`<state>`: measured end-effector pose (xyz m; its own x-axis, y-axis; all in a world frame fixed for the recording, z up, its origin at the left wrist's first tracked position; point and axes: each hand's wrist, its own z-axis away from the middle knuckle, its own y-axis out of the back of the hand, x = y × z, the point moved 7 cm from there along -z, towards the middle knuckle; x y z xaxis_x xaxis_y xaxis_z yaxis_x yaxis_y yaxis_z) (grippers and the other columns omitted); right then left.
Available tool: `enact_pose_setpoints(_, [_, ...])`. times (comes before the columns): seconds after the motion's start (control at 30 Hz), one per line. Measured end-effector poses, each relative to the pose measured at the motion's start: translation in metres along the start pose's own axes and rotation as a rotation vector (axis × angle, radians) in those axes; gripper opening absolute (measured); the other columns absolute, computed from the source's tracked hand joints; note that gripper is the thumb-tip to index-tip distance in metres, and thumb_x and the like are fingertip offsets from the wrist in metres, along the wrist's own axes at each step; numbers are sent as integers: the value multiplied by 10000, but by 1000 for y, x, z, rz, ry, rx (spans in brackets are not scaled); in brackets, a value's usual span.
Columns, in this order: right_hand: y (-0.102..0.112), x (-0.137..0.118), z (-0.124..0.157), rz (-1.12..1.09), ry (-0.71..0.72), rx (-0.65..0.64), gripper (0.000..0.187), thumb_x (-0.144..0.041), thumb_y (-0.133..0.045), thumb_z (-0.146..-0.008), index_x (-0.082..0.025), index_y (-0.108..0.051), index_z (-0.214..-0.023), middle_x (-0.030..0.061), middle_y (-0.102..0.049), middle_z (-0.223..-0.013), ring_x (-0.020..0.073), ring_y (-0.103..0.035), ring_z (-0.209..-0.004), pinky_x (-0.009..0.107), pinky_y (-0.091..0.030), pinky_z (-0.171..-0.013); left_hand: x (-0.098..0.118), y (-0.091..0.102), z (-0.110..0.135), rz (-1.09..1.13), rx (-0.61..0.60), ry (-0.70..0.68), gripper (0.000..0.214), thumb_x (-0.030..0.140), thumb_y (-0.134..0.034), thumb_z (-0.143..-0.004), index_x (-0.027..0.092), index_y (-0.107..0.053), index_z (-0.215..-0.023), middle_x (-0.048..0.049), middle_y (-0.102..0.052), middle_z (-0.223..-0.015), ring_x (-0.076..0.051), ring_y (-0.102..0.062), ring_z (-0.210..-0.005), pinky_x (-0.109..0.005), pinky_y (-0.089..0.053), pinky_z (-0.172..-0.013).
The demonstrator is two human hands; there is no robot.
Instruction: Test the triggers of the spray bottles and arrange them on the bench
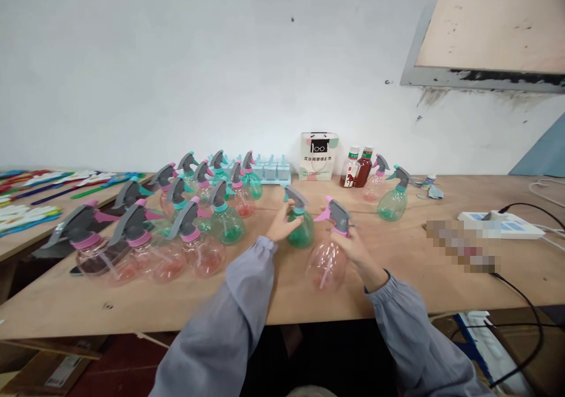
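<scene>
My left hand (282,223) is closed around the upper part of a green spray bottle (302,232) with a grey and teal trigger head. Just to its right, my right hand (353,247) grips a pink spray bottle (325,266) by the neck, below its grey head and pink trigger. Both bottles are upright near the front middle of the table. To the left stand several more spray bottles in rows, such as a pink one (205,256) and a green one (228,226). Farther right are another green spray bottle (392,203) and a pink one (374,186).
At the back stand a printed paper bag (316,167), two red-brown sauce bottles (351,170) and a pale blue mould set (276,173). A white power strip (503,225) with cables lies right. Colourful flat items (30,217) cover the left table.
</scene>
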<state>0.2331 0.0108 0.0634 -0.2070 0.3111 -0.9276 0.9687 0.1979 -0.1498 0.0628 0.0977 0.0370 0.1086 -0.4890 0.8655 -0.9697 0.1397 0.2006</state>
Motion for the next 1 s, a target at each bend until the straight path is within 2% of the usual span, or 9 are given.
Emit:
enact_pose_setpoints(0.07, [5,-6,-2,-119,-32,5,380,-251,-747,-662,-283,-667,-1032,29,-733,-1112,265,-642,-1165,465,-452,-1080,2,30,16,-75,32,-21,448,465,-700,-756,195,-583,-1095,-109,-652,-1187,-267,-611,-1165,-441,-483,-1036])
enact_pose_setpoints(0.13, [3,-16,-7,-202,-25,-16,437,-237,-761,-641,-286,-666,-1065,32,-733,-1167,266,-649,-1179,472,-434,-1106,6,55,33,-101,57,-50,420,474,-657,-778,180,-615,-1075,-114,-676,-1139,-284,-623,-1128,-466,-472,-1039])
enact_pose_setpoints(0.23, [-2,-26,-20,-260,-5,-30,457,-234,-780,-613,-278,-673,-1056,28,-743,-1165,270,-642,-1206,461,-433,-1115,12,71,54,-103,48,-102,394,489,-553,-837,172,-647,-1050,-106,-705,-1069,-281,-640,-1057,-462,-480,-1001])
enact_pose_setpoints(0.33, [-8,-27,-37,-355,-59,-5,348,-361,-755,-665,-244,-682,-984,51,-771,-1074,293,-656,-1188,454,-500,-1047,16,69,66,-162,34,-151,440,526,-517,-852,155,-667,-1035,-112,-712,-1055,-284,-640,-1028,-438,-482,-958])
enact_pose_setpoints(0.43, [-11,-26,-49,-452,-121,28,334,-506,-711,-713,-234,-677,-904,68,-787,-968,309,-687,-1132,449,-575,-941,16,65,69,-236,45,-171,504,582,-529,-840,136,-675,-1023,-126,-714,-1016,-282,-646,-967,-416,-480,-908])
enact_pose_setpoints(0.57, [-12,-28,-48,-414,-136,50,272,-397,-770,-690,-254,-685,-905,22,-783,-1016,258,-716,-1075,368,-608,-866,13,64,68,-253,50,-177,525,617,-517,-847,143,-672,-1011,-119,-711,-976,-262,-644,-925,-385,-479,-878])
enact_pose_setpoints(0.67, [-11,-25,-41,-310,-204,77,249,-308,-757,-675,-245,-715,-912,20,-784,-1010,231,-736,-1008,296,-605,-767,13,64,68,-251,48,-178,537,626,-516,-848,142,-667,-1024,-122,-710,-1000,-261,-644,-942,-382,-476,-890])
enact_pose_setpoints(0.8, [-7,-20,-39,-233,-261,122,272,-270,-718,-632,-220,-722,-900,34,-786,-894,229,-750,-917,251,-571,-653,13,65,69,-260,46,-173,551,623,-511,-853,134,-662,-1056,-129,-709,-1027,-263,-644,-954,-390,-477,-899])
enact_pose_setpoints(1.0, [2,-16,-48,-330,-184,168,202,-243,-617,-536,-214,-627,-736,-1,-710,-668,184,-695,-624,247,-501,-495,12,64,69,-265,39,-181,547,608,-510,-860,134,-661,-1087,-138,-712,-1062,-269,-649,-973,-396,-476,-917])
